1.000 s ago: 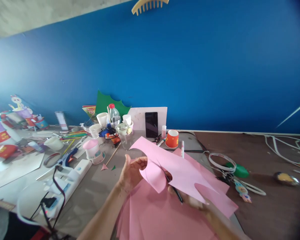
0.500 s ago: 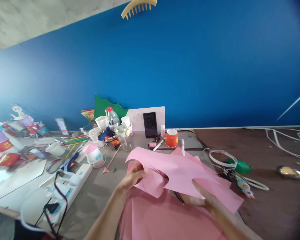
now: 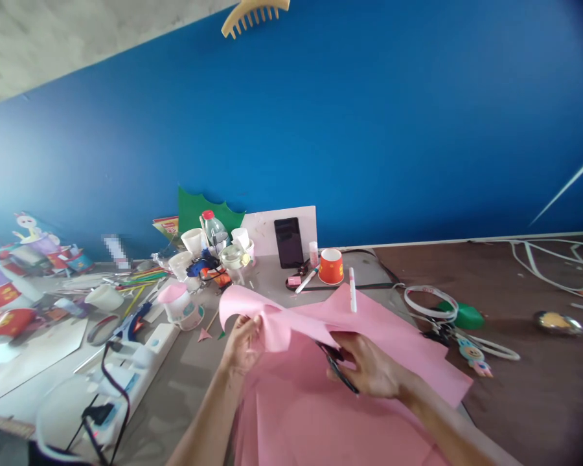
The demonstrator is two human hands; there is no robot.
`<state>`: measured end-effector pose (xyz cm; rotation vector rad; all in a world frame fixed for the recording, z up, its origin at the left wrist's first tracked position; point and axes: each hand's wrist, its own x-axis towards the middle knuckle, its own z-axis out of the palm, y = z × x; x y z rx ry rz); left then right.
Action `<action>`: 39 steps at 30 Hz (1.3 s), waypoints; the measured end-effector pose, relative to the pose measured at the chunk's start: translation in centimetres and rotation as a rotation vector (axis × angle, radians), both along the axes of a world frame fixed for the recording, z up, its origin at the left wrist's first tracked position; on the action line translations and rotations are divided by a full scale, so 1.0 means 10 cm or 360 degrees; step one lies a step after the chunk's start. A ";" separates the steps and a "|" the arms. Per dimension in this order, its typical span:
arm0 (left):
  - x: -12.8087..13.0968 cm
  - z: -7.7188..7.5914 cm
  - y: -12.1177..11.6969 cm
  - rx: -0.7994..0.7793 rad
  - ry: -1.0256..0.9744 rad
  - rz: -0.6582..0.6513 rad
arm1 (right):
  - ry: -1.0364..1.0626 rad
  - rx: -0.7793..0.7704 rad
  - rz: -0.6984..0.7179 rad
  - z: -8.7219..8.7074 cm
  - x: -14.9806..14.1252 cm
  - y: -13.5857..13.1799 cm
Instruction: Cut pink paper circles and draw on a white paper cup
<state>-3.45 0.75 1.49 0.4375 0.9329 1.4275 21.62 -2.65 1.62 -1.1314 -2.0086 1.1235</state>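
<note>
Pink paper (image 3: 276, 329) is held up by the left hand (image 3: 243, 338), with thumb and fingers pinched shut on it. It is thin and bendy, curled over at the left end, with a long point at the right. Under it, more pink sheets (image 3: 315, 408) are spread in a pile on the gray desk mat (image 3: 194, 369). Black scissors (image 3: 344, 378) are gripped by the right hand (image 3: 372, 370), with its fingers closed around the handles. The blades are near the paper's pointed end (whether they touch it cannot be told).

Behind the sheets, a red paper cup (image 3: 331, 267) is stood upright, and its white inside can be seen. A clear bottle (image 3: 215, 232) is topped with a red cap. Near it are grouped white cups (image 3: 193, 241) and a clear jar (image 3: 232, 256); what is kept inside them cannot be made out. Closer to the left hand, a white cup with a pink top (image 3: 173, 299) is seen. Farther left, a white cup (image 3: 104, 297) is tipped over.
</note>
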 end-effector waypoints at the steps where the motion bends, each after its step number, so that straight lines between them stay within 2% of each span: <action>1: -0.04 0.01 0.03 0.0054 -0.0113 0.0119 | 0.0031 0.0026 0.0023 0.02 -0.02 0.00; 3: -0.11 0.04 0.08 0.0191 -0.0293 0.0298 | 0.0121 0.0033 0.0044 0.03 -0.04 0.01; 8: -0.26 0.14 0.15 0.0278 -0.0373 0.0496 | 0.0393 -0.0112 -0.0097 -0.07 -0.06 0.02; 10: -0.23 0.14 0.16 0.0250 -0.0347 0.0494 | 0.0545 -0.0201 -0.0180 -0.10 -0.06 0.04; 14: 0.06 0.02 0.08 -0.0021 -0.0281 0.0249 | 0.0849 -0.0301 -0.0289 -0.14 -0.07 0.06; 16: 0.26 -0.06 0.01 -0.0064 -0.0281 0.0133 | 0.0949 -0.0295 -0.0359 -0.17 -0.08 0.08; 20: 0.57 -0.14 -0.14 -0.0084 -0.0144 -0.0477 | 0.1102 -0.0289 -0.0593 -0.24 -0.12 0.13; 22: 0.62 -0.13 -0.18 -0.0084 -0.0059 -0.0573 | 0.1154 -0.0273 -0.0645 -0.24 -0.14 0.14; 27: 0.62 -0.12 -0.22 -0.0063 0.0163 -0.0625 | 0.1127 -0.0258 -0.0591 -0.14 -0.15 0.09; 33: 0.63 -0.02 -0.32 0.0052 0.0889 -0.0919 | 0.0870 -0.0100 -0.0630 -0.09 -0.11 0.03; 36: 0.64 0.03 -0.36 0.0103 0.1086 -0.1057 | 0.0951 -0.0145 -0.0646 -0.10 -0.14 0.02; 39: 0.64 0.03 -0.36 0.0121 0.1174 -0.1105 | 0.1082 -0.0208 -0.0769 -0.11 -0.20 0.01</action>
